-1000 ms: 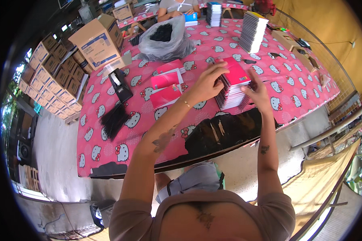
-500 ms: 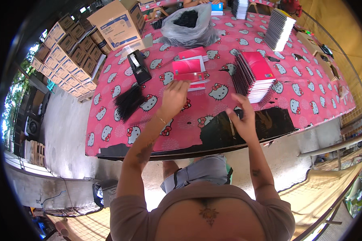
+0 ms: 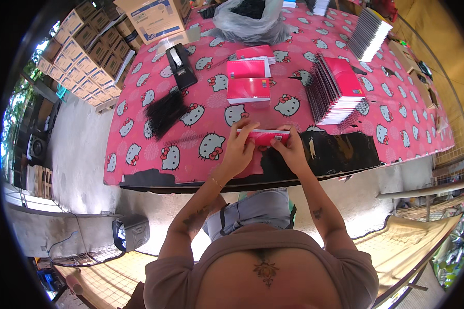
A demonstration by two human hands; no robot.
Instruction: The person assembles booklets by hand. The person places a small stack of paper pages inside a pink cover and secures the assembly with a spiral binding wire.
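Note:
Near the table's front edge, a small pink-covered notebook [image 3: 263, 138] with white page edges is held level between both hands. My left hand [image 3: 238, 152] is closed on its left end. At its right end, my right hand [image 3: 292, 153] grips with the thumb on the cover; the fingers behind are partly hidden. Just beyond lie pink-covered page blocks [image 3: 248, 89], several overlapping in a row. A heap of black spiral coils [image 3: 165, 113] lies to the left, with a loose coil beside it. On the right stands a stack of spiral-bound pink notebooks [image 3: 340, 85].
A black tape dispenser [image 3: 181, 67] sits beyond the coils. Farther back are a plastic bag [image 3: 250, 26] of black coils, an open carton [image 3: 154, 20] and another notebook stack [image 3: 368, 36]. The pink patterned table cover [image 3: 191, 170] is torn at the front. Stacked cartons [image 3: 82, 62] stand at left.
My left hand has drawn a notebook from the row toward the front edge. My right hand has moved left and closed on its other end. The view has shifted slightly.

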